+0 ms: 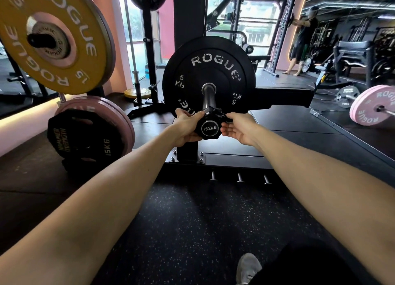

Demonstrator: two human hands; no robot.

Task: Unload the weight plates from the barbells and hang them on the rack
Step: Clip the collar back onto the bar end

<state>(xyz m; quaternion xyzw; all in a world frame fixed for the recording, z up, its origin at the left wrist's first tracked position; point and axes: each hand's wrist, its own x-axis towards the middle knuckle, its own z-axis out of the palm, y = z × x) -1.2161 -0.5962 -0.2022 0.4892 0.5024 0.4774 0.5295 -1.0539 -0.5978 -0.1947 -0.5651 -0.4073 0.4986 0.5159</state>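
Both arms are reaching forward, nearly straight; the left grip (185, 128) is curling its fingers, the right grip (237, 129) pinching with palm upturned.

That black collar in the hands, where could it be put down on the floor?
Free: the speckled dark rubber floor between the two forearms, in front of the black rack base and its three short pegs. Crowded: left, where the black 15 kg plate leans on pink plates.
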